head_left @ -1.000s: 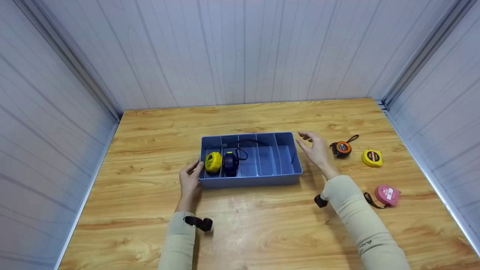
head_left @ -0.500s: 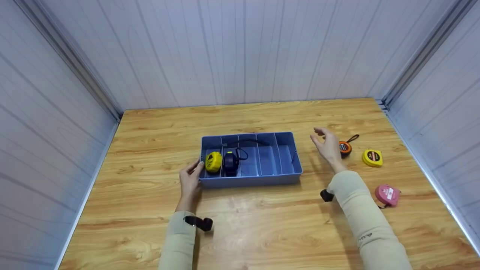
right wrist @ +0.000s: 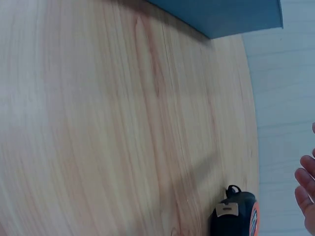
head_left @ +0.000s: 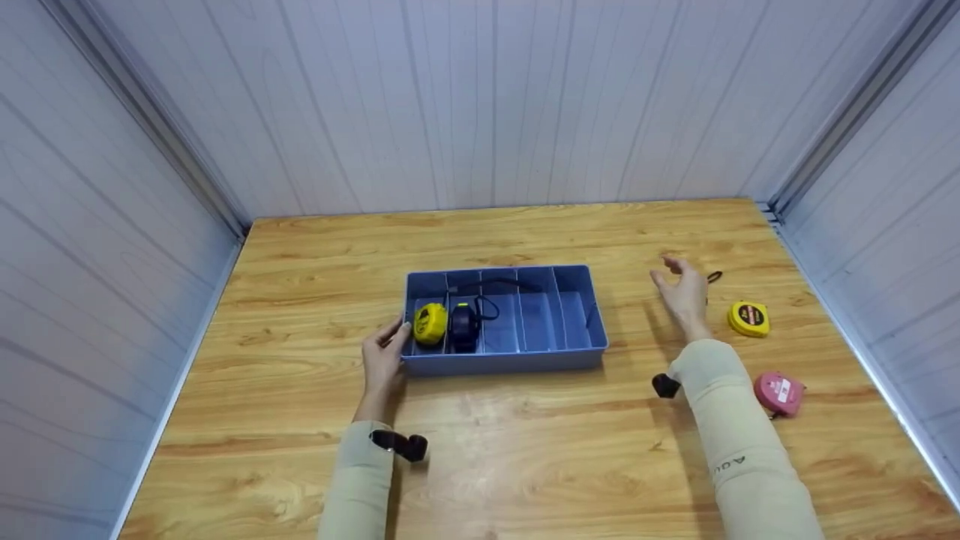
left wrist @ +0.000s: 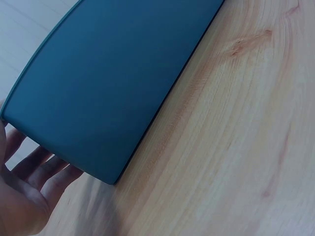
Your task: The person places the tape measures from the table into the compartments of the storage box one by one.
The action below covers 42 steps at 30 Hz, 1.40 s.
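Note:
My left hand [head_left: 382, 356] grips the left end of a blue divided box [head_left: 502, 365], thumb over the rim and fingers along the outer end wall. Inside the box, a yellow tape measure [head_left: 430, 324] sits in the leftmost compartment. Beside it a dark blue tape measure [head_left: 464, 328] has its cord looping to the right. To the right of the box my right hand [head_left: 684, 298] hovers over the table with relaxed fingers, holding nothing. Below it lies a black and orange tape measure [right wrist: 232, 216], hidden in the head view except for its strap [head_left: 714, 277].
On the right of the wooden table [head_left: 525, 465] lie another yellow tape measure [head_left: 748, 319] and a pink tape measure [head_left: 780, 394], nearer the front. Pale panel walls [head_left: 480, 105] close off the back and both sides.
My right hand has moved right, away from the box's right end to above the black and orange tape measure. My left hand stays on the box.

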{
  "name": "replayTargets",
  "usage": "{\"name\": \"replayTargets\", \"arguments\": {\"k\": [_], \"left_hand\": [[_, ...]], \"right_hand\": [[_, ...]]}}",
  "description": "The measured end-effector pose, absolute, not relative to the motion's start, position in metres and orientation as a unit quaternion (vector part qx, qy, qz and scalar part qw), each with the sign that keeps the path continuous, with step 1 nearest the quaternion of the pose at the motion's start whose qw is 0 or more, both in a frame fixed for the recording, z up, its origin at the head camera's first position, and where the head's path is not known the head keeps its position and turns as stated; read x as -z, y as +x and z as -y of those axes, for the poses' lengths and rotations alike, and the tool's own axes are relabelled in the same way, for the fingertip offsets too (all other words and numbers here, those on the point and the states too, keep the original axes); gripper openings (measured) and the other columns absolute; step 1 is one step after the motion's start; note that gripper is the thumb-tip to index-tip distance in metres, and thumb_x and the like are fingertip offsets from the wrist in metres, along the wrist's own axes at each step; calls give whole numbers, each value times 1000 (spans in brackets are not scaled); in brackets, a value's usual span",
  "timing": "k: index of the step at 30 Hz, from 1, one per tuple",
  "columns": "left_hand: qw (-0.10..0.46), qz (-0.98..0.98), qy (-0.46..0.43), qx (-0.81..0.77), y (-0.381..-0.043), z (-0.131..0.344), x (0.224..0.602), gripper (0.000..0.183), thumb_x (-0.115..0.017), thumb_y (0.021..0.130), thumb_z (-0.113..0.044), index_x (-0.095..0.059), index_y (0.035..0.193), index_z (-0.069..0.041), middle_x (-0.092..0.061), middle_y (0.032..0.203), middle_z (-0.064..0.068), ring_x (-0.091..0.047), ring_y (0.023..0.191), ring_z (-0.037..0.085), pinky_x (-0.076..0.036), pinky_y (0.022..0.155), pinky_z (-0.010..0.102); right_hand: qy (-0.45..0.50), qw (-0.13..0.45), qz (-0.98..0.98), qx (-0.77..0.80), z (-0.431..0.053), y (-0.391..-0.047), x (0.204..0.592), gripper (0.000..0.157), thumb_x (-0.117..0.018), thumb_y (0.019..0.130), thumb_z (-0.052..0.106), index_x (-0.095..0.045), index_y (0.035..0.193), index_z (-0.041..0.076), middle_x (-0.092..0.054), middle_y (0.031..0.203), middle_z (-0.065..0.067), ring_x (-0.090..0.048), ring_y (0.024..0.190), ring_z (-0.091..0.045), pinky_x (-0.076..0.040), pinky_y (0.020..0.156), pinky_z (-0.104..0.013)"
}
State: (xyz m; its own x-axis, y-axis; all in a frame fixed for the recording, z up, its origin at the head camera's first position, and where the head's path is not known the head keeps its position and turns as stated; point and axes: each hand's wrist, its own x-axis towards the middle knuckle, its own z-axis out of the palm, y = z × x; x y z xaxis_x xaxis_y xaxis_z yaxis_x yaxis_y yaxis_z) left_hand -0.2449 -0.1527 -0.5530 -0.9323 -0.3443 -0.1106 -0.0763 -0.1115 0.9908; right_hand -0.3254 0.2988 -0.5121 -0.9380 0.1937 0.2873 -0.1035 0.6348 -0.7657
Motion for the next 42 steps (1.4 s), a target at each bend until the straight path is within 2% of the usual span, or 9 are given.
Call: {"name": "replayTargets", "arguments": {"k": [7,15,19,22,26,31,35,42], "left_hand": [[83,644,158,744,-244,153,552,34,-61,84,-10,-57,116,-2,-54,121,11,-52,102,16,-42,86,21],[79,634,170,750,-244,150,553,33,-61,84,-9,-57,116,-2,-54,119,14,-53,98,18,-46,81,21],[76,627,174,755,-244,151,553,33,-61,83,-9,-57,115,-1,-54,118,14,-53,97,19,-45,84,27],[71,629,175,754,-244,151,553,34,-61,83,-10,-57,116,-2,-53,119,13,-52,99,19,-45,85,26],[73,627,173,756,-244,151,554,34,-61,84,-10,-57,117,-4,-53,120,10,-51,101,18,-43,86,22],[77,625,175,757,-245,151,555,34,-61,83,-10,-57,117,-3,-53,120,12,-51,100,19,-43,88,27],[81,638,173,746,-245,152,554,34,-62,83,-10,-57,116,-2,-54,119,14,-52,98,20,-45,85,27],[83,653,168,733,-244,154,553,33,-62,83,-10,-58,115,-1,-54,118,16,-53,97,20,-47,79,26]], "right_hand": [[-77,147,891,-423,-311,-324,517,43,-59,85,18,-49,122,-2,-49,120,-21,-44,109,-34,-39,89,-43],[-108,118,889,-430,-324,-318,523,59,-62,83,24,-38,131,-1,-39,131,-21,-35,120,-35,-32,96,-45],[-119,122,889,-424,-330,-317,529,62,-65,81,21,-37,132,-2,-39,131,-22,-36,118,-36,-33,96,-45],[-127,117,888,-427,-333,-314,531,65,-66,80,20,-35,133,-2,-38,131,-24,-36,117,-37,-33,95,-45],[-137,89,883,-440,-336,-309,532,73,-66,80,24,-28,136,-1,-31,135,-25,-31,121,-38,-30,97,-47],[-147,70,881,-444,-337,-307,536,80,-67,79,29,-22,138,-1,-26,137,-25,-29,123,-38,-30,98,-47],[-157,69,881,-442,-338,-307,540,84,-69,77,28,-20,139,-2,-28,136,-26,-32,121,-37,-31,98,-45],[-169,92,876,-443,-339,-306,550,81,-73,73,23,-27,134,-6,-39,127,-26,-39,115,-36,-33,96,-43]]}}
